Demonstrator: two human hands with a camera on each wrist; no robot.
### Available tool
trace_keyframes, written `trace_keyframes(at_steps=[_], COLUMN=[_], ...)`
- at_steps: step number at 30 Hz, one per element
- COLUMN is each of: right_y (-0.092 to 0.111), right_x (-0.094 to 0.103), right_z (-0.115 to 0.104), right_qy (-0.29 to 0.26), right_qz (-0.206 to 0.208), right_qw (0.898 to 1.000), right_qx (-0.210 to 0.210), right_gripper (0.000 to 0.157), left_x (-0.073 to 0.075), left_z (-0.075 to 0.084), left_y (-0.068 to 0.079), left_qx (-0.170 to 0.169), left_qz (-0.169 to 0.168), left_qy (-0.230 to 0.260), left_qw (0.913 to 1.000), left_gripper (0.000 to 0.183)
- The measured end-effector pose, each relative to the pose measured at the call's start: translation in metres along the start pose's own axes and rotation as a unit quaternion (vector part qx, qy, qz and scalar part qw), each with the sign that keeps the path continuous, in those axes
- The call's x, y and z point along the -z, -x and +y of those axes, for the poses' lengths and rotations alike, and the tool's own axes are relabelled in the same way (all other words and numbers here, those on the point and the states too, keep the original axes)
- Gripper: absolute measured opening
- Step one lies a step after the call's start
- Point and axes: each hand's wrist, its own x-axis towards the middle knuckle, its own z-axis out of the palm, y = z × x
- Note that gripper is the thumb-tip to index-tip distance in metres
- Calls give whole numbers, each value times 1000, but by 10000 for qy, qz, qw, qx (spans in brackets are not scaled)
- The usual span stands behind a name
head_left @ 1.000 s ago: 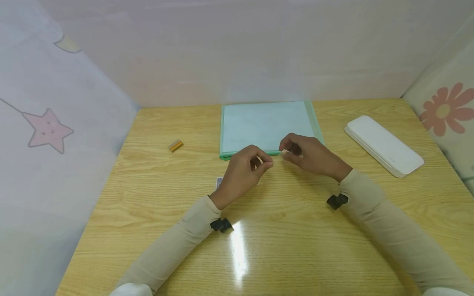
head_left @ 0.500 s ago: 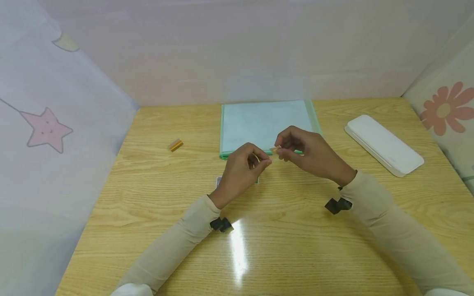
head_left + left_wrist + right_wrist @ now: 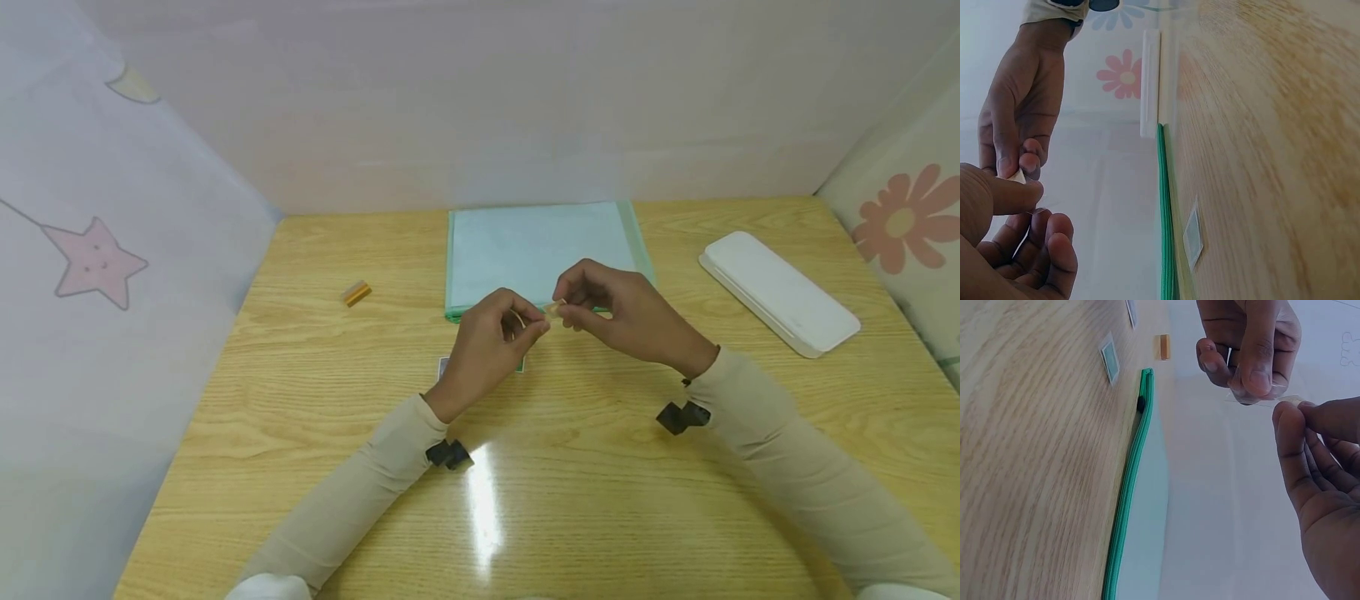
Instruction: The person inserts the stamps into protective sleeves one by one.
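Above the table, my left hand (image 3: 487, 354) pinches a small clear plastic sleeve (image 3: 1232, 397) between thumb and forefinger. Facing it, my right hand (image 3: 626, 312) pinches a small pale, stamp-like piece of paper (image 3: 1018, 177) by its edge. In the right wrist view the paper's tip meets the sleeve's edge; whether it is inside I cannot tell. Beneath the left hand lie two small stamp-like cards with pale borders, one greenish (image 3: 1110, 359) and one (image 3: 1131, 312) farther along, both partly hidden in the head view.
A green-edged zip folder (image 3: 540, 250) with a pale sheet lies at the back middle. To the right is a white oblong case (image 3: 780, 293). A small brown and orange block (image 3: 356, 293) sits at the left on the wooden table (image 3: 315, 433). Printed cloth walls surround the table.
My right hand has moved left toward the left hand, bringing the small paper up to the clear sleeve. The left hand has barely moved.
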Motion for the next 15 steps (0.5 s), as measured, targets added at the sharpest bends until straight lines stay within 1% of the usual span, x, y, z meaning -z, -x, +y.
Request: trace_keyframes(at_steps=[4, 11, 15], right_y=[0, -2, -2], right_x=[-1, -1, -2], right_z=[2, 3, 2], right_qy=[159, 915, 1152], right_qz=[-61, 28, 41], right_qw=[9998, 9948, 9916], right_qx=[52, 439, 585], right_gripper=[15, 15, 15], left_x=[0, -1, -1], left_z=[1, 1, 1], left_y=[0, 0, 0], left_qx=[72, 102, 102], left_qz=[-16, 12, 5], left_qy=[28, 41, 33], left_qw=[10000, 9999, 9999], left_gripper=[10, 9, 10])
